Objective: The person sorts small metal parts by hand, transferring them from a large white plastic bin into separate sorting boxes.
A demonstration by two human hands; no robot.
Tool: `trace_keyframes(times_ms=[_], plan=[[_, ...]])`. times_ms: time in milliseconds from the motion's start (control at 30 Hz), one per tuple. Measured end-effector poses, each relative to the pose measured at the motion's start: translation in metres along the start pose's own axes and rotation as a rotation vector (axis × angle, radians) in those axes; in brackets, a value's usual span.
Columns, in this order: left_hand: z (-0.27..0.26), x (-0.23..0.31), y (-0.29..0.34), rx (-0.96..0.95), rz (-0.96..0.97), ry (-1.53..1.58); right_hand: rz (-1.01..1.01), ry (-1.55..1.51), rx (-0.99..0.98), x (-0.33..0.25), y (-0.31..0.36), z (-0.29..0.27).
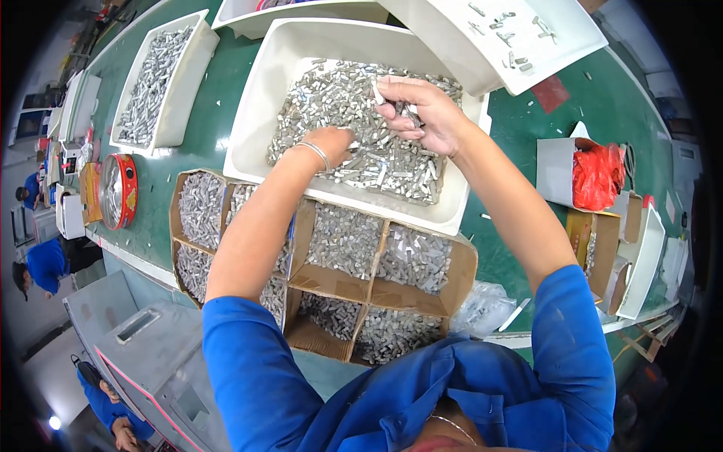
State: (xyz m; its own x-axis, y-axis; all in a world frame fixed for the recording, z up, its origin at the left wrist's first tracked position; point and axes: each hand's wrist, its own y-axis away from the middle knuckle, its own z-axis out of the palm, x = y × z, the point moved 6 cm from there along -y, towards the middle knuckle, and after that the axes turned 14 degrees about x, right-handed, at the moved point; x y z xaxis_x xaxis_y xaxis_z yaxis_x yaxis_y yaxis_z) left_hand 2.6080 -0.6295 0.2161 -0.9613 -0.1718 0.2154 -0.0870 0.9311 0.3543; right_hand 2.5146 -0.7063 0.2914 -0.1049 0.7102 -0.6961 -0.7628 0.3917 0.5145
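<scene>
A large white plastic bin [252, 98] holds a thick layer of small silvery metal pieces [384, 169], short and tube-like. My right hand [425, 113] is raised just above the pile at the right. Its fingers curl around several of these pieces, and one pale piece shows between thumb and forefinger. Low over the left part of the pile, my left hand [331, 145] has its fingers bent down at the metal pieces. Its fingertips are partly hidden, so what they pinch is unclear. Nearest me stands a divided cardboard box [324, 280], its compartments filled with similar grey pieces.
A narrow white bin [194, 79] of metal pieces stands at left, near a round red tin [129, 192]. A tilted white tray [452, 38] with a few pieces overhangs the back right. Red plastic [595, 177] fills a box at right. Other people in blue [47, 267] are at far left.
</scene>
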Motion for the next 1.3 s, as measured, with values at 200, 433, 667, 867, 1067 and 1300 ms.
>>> trace_keyframes(times_ms=[200, 433, 667, 867, 1067, 1300], plan=[[0.000, 0.028, -0.002, -0.018, 0.129, -0.246, -0.009, 0.063, -0.044, -0.024, 0.044, 0.005], [0.000, 0.023, -0.002, -0.014, 0.052, -0.248, -0.041, 0.085, -0.193, -0.043, 0.085, 0.016], [-0.099, -0.002, -0.001, 0.561, -0.317, 0.711, -0.695, 0.195, 0.106, -0.168, 0.083, -0.018], [-0.234, 0.097, -0.045, 0.924, 0.149, 0.656, -0.670, 0.843, 0.505, -0.179, 0.031, -0.076], [-0.211, 0.136, -0.105, 0.753, 0.284, 0.231, -0.997, 0.350, 0.639, -0.198, 0.059, -0.097], [-0.232, 0.108, -0.046, 1.104, 0.198, 0.981, -1.328, 0.190, 0.468, -0.166, 0.123, -0.073]])
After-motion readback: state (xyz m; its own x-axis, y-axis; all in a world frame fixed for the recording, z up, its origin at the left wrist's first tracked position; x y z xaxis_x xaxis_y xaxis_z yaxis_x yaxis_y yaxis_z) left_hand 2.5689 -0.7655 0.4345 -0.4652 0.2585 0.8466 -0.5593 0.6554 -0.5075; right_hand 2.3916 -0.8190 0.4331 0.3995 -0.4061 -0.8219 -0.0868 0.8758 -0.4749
